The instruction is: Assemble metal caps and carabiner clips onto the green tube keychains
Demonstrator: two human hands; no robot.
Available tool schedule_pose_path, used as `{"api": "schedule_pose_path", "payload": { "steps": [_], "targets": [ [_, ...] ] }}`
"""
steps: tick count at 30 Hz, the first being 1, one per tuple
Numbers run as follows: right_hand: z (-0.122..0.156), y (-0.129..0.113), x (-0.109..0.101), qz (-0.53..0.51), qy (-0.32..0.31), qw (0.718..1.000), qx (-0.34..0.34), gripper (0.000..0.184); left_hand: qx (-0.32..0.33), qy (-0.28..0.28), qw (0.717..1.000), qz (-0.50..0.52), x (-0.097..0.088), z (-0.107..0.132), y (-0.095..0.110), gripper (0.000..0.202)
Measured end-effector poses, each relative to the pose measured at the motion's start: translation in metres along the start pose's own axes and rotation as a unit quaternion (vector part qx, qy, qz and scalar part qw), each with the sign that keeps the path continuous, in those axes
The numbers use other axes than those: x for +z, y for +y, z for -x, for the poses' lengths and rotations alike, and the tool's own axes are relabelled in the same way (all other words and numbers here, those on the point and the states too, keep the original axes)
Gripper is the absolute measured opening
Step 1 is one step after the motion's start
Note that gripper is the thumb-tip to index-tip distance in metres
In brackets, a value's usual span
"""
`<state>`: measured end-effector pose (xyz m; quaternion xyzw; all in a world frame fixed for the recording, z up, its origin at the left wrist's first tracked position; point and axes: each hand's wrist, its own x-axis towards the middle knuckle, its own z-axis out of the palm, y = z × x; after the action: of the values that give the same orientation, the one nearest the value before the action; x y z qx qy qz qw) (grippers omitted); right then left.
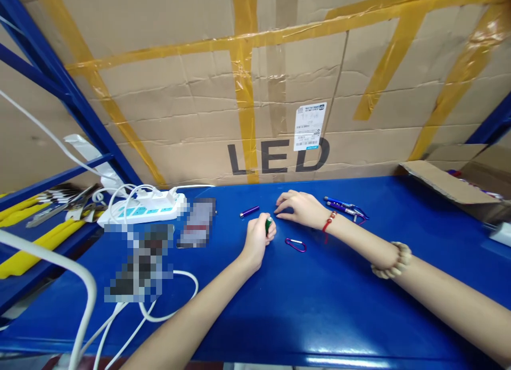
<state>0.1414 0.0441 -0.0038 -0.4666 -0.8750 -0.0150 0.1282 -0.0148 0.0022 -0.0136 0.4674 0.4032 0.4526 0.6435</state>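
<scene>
My left hand is closed around a small green metal tube, much like a mini flashlight, its silvery end poking out above the fist. Most of the tube is hidden by the fingers. Just to the right, my right hand hovers low over the table with fingers apart and curved down, nothing visible in them. A short purple tube lies beyond my left hand. Below my right hand lies a purple carabiner. Several blue and purple pen-like tubes with cords rest beyond my right wrist.
The blue table ends at a large taped carton marked LED. At left are a white power strip, a phone-like slab, a blurred-out item and loose white cables. An open cardboard box stands at right.
</scene>
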Motion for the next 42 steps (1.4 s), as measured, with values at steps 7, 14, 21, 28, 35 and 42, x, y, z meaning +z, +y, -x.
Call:
{"api": "schedule_pose_path", "payload": {
  "steps": [7, 14, 21, 28, 35, 42],
  "targets": [
    [0.000, 0.003, 0.005, 0.031, 0.006, 0.999, 0.016, 0.014, -0.014, -0.012, 1.000, 0.007, 0.006, 0.007, 0.003, 0.038],
    [0.000, -0.001, 0.007, 0.025, -0.001, 0.998, 0.055, 0.016, -0.039, -0.023, 0.999, 0.017, 0.010, 0.013, 0.006, 0.039],
    [0.000, -0.004, 0.003, 0.003, 0.034, 0.998, 0.054, 0.020, -0.035, -0.032, 0.999, 0.021, 0.006, 0.014, 0.005, 0.041],
    [0.005, -0.037, -0.032, -0.227, 0.126, 0.966, 0.009, 0.026, -0.026, 0.000, 0.999, 0.035, 0.004, 0.011, 0.005, 0.042],
    [0.025, -0.056, -0.038, -0.255, 0.139, 0.956, -0.031, 0.015, -0.001, 0.006, 1.000, 0.030, 0.001, 0.006, 0.002, 0.042],
    [0.042, -0.055, -0.028, -0.255, 0.131, 0.957, -0.047, 0.015, 0.008, 0.007, 1.000, -0.001, 0.003, 0.006, -0.002, 0.043]
  ]
}}
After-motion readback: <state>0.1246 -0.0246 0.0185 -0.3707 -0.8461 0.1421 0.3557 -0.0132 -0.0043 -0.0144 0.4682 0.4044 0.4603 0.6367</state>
